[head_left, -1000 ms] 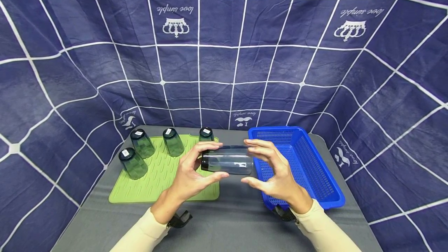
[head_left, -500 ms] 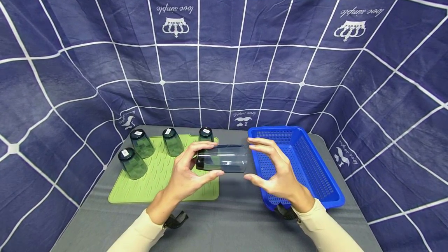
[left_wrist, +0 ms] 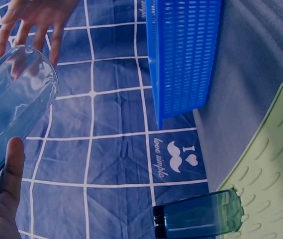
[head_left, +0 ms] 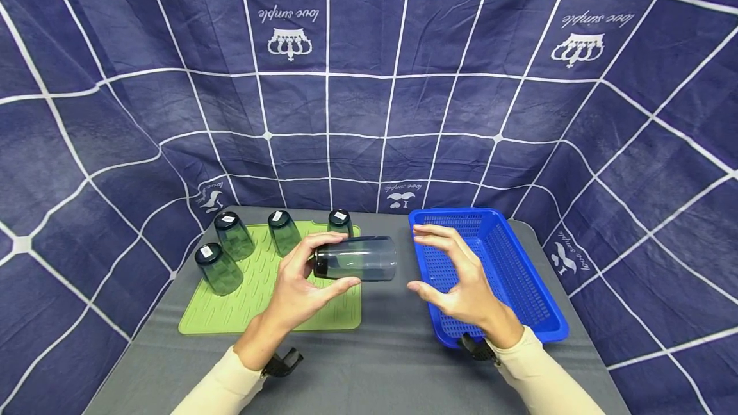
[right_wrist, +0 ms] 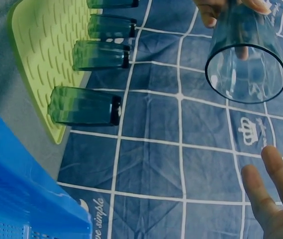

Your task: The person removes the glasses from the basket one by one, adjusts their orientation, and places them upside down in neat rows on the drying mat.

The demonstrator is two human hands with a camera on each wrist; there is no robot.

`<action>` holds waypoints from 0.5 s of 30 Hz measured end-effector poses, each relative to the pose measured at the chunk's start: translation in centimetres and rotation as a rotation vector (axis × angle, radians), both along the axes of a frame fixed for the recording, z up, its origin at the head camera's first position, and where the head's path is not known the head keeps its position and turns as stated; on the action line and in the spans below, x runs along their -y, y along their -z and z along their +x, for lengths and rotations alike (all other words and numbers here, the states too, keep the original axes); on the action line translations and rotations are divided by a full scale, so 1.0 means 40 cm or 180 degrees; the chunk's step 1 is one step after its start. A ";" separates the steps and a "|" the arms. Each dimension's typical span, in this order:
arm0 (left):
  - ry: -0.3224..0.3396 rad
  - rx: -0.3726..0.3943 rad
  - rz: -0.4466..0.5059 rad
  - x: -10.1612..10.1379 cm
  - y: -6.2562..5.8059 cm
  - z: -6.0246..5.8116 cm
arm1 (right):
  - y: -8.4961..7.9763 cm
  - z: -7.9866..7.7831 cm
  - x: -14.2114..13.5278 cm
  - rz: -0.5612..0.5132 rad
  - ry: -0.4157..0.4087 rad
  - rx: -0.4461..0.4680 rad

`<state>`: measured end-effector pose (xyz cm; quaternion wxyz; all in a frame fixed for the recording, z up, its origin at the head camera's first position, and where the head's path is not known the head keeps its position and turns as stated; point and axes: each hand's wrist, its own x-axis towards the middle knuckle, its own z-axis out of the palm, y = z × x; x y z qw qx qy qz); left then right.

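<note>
A bluish clear drinking glass (head_left: 360, 259) lies sideways in the air in the head view, its dark base to the left and its mouth to the right. My left hand (head_left: 300, 284) grips it near the base, fingers above and thumb below. Apart from the glass, my right hand (head_left: 458, 277) hangs at the left edge of the blue basket with fingers spread and nothing in it. The open rim of the held glass (right_wrist: 245, 74) faces the right wrist camera. In the left wrist view, the thumb (left_wrist: 13, 169) lies along the glass's side.
A green drying mat (head_left: 259, 303) lies at the left of the grey table (head_left: 380, 364), with several upside-down glasses (head_left: 285, 235) standing on it. To the right is a blue perforated basket (head_left: 519, 274). Behind hangs a blue checked cloth (head_left: 363, 107).
My left hand has carried the glass to the left, away from my right hand. The right hand, earlier around the mouth end, has let go and shifted slightly right.
</note>
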<state>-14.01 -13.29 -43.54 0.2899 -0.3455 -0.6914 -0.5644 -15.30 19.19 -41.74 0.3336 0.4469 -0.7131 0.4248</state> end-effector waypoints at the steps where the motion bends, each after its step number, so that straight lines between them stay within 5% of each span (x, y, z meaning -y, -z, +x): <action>1: -0.0004 -0.0008 0.0008 0.003 0.001 -0.001 | 0.000 0.000 -0.002 0.0004 0.0011 0.0011; 15: -0.0252 0.0167 -0.0007 0.044 0.014 0.005 | 0.009 -0.007 -0.030 0.0041 0.0150 0.0076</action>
